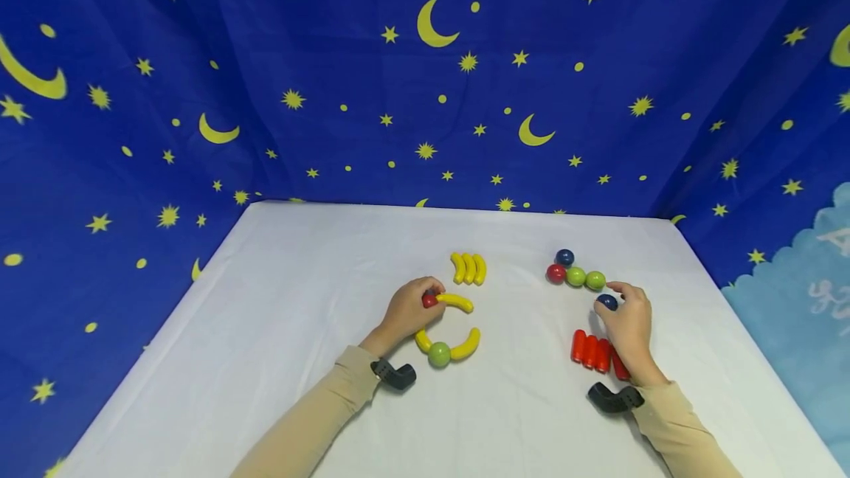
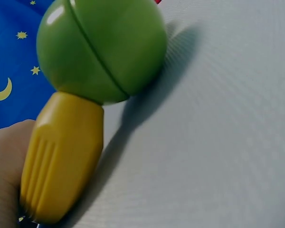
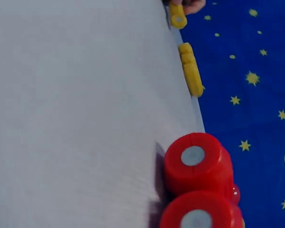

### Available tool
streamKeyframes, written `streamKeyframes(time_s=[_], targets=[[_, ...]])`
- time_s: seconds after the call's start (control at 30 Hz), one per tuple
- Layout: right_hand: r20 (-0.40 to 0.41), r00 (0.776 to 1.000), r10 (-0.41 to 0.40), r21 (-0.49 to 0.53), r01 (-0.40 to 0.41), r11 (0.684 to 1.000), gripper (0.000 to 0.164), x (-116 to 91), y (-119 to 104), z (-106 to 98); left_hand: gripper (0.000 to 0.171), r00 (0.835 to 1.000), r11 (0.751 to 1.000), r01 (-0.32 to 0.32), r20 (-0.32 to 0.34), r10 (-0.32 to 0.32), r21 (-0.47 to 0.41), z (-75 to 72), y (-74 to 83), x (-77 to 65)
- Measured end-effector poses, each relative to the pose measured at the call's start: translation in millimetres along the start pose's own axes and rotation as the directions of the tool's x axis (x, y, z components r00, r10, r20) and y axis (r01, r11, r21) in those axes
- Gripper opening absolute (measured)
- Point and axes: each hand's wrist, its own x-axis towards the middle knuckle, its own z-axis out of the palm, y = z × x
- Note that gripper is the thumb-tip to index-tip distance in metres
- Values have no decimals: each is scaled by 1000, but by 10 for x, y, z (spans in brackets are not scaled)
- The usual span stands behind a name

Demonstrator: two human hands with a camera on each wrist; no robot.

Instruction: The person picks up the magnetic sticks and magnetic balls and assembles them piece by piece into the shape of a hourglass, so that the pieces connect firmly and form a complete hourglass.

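Note:
My left hand pinches a red ball, which touches the end of a curved yellow rod. Below it, a green ball sits between two curved yellow rods, the right one fully visible and the left partly behind the hand. Close up in the left wrist view, the green ball meets a yellow rod. On the right, my right hand holds a dark blue ball between thumb and fingers. The right wrist view does not show that grip.
Three curved yellow rods lie side by side farther back. Beyond the right hand is a cluster of balls: blue, red and two green. Several red rods lie beside the right wrist. Blue starry cloth hangs behind the white table.

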Motion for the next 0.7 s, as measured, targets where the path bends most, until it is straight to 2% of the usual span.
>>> streamKeyframes(time_s=[0.07,0.17,0.27,0.33,0.5,0.57,0.7], targets=[[50,998,39,-25,-38,999,38,-13,22,-16,20,1000,1000,5,-1,-5,4,0,-4,-1],[71,996,59,-30,-57,998,37,-34,23,-20,20,1000,1000,10,-2,-10,-6,-2,0,-3],[53,998,17,-13,-17,1000,36,-75,-39,9,19,1000,1000,9,-6,-9,-15,-7,9,-13],[44,998,-40,9,39,999,37,-117,-118,50,18,1000,1000,7,-9,-8,-14,-10,10,-19],[67,979,-194,76,189,979,39,-246,-324,226,18,1000,1000,-10,-10,10,12,-9,4,-15],[94,972,-216,115,205,972,39,-295,-393,312,17,1000,1000,-19,-11,19,20,-8,2,-12],[170,962,-215,210,177,961,38,-374,-521,500,17,1000,999,-28,-14,28,25,-1,-7,-8]])
